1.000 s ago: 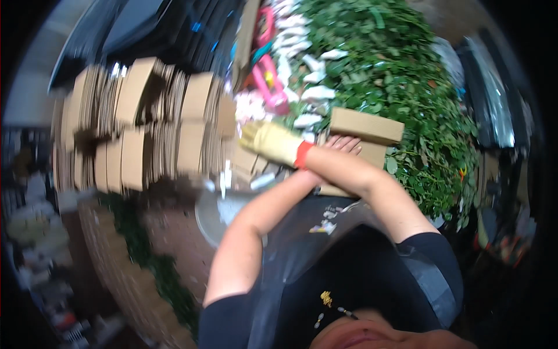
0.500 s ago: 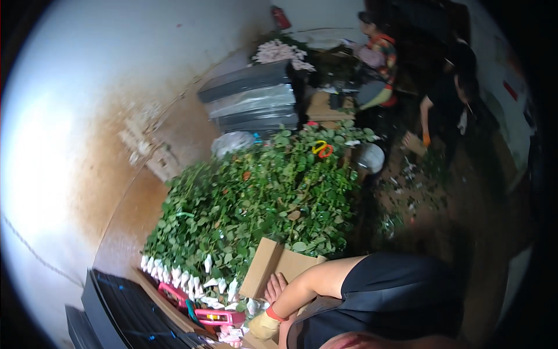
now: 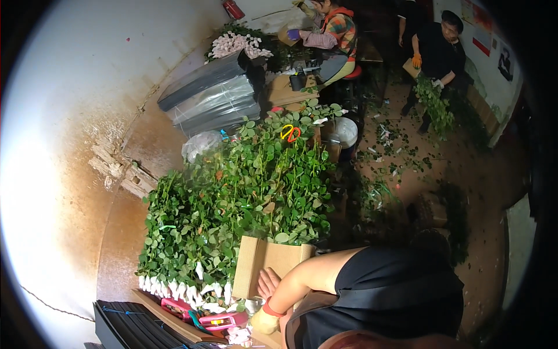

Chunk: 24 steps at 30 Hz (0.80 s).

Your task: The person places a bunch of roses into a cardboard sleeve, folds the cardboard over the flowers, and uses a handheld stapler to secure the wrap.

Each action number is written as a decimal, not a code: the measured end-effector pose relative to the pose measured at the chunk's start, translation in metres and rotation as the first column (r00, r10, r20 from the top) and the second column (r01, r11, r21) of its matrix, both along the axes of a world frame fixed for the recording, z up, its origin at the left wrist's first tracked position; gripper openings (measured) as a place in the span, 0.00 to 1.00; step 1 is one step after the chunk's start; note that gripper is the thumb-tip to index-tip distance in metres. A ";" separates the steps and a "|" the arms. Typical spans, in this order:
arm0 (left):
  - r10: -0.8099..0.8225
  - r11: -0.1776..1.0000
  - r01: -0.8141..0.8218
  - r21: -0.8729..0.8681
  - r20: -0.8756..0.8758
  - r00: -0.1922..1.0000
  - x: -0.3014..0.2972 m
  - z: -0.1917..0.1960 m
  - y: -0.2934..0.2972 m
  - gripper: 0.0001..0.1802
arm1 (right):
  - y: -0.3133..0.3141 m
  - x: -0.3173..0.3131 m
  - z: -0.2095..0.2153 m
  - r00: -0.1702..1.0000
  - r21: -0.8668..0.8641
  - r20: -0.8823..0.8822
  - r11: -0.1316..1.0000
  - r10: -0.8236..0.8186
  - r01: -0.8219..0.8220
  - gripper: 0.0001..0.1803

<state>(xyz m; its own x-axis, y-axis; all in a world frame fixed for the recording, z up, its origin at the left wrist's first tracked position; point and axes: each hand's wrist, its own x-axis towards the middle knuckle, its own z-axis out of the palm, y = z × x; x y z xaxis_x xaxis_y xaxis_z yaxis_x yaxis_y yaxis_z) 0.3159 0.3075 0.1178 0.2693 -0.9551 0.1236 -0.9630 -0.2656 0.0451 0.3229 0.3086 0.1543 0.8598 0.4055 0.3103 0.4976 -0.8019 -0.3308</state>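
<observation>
My left hand (image 3: pixel 268 283), bare, lies flat with its fingers stretched on a sheet of tan corrugated cardboard (image 3: pixel 280 256) whose side edges are folded up. My right arm crosses over it. The right hand (image 3: pixel 264 321), in a yellow glove with a red cuff, is lower down beside the cardboard, its fingers hidden. Past the sheet spreads a thick pile of leafy green flower stems (image 3: pixel 232 203). White-sleeved flower heads (image 3: pixel 180 291) line its near left edge. Close to my glove, two pink plastic tools (image 3: pixel 224 321) lie among pale pink pieces.
Black stacked sheets (image 3: pixel 133 326) stand at lower left. Yellow-and-orange scissors (image 3: pixel 290 133) rest on the leaves. Beyond are a plastic-wrapped stack (image 3: pixel 212 96), a white bucket (image 3: pixel 346 132), a seated co-worker (image 3: pixel 337 32) and another standing (image 3: pixel 439 52). Leaf litter (image 3: pixel 389 145) covers the floor.
The view has shifted, so more of the floor and room shows. A co-worker who was bent over now stands upright with leafy stems. My hands keep about the same place at the cardboard.
</observation>
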 end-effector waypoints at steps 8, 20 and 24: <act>0.001 1.000 -0.001 -0.010 -0.001 1.000 -0.003 0.001 0.003 0.39 | -0.007 -0.022 -0.003 0.998 0.007 -0.031 0.998 -0.057 0.057 0.28; 0.050 0.997 -0.044 -0.059 0.094 0.994 -0.010 -0.008 0.022 0.41 | -0.013 -0.063 -0.002 0.994 0.093 -0.067 0.991 -0.085 0.091 0.32; 0.070 0.998 -0.070 -0.004 0.208 0.976 -0.019 0.005 0.000 0.41 | -0.061 -0.102 0.003 0.970 0.153 -0.006 0.959 -0.242 0.240 0.33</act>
